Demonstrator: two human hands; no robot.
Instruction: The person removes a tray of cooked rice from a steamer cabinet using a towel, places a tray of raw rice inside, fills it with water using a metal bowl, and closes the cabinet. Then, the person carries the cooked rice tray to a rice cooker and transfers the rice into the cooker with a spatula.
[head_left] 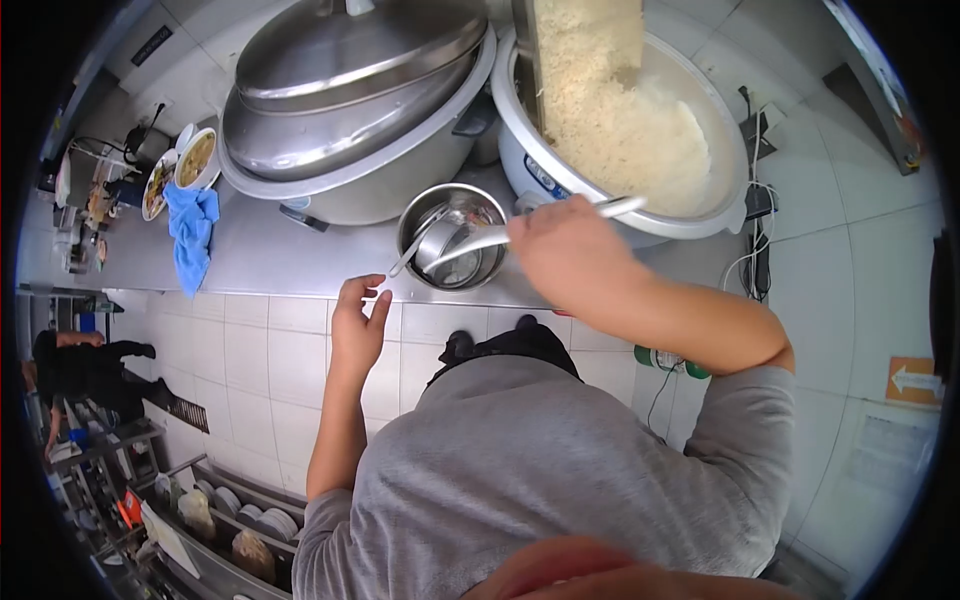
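Observation:
My right hand point(570, 255) is closed around a long white serving spoon point(480, 240), whose exact shape is partly hidden by the fingers. One end of the spoon reaches into a round steel pot point(408, 222), and the other sticks out toward the rice cooker on the right. Inside the pot are other metal utensils point(432, 240) and what looks like water. My left hand point(358, 322) hovers in front of the counter's edge, left of the pot, with fingers bent and apart and nothing in it.
An uncovered cooker point(600, 195) holds a mass of rice point(620, 130). Left of it, a large pot point(350, 200) carries stacked metal lids point(360, 60). A blue cloth point(190, 235) and food bowls point(197, 160) are farther left. Another person point(95, 375) is at the far left.

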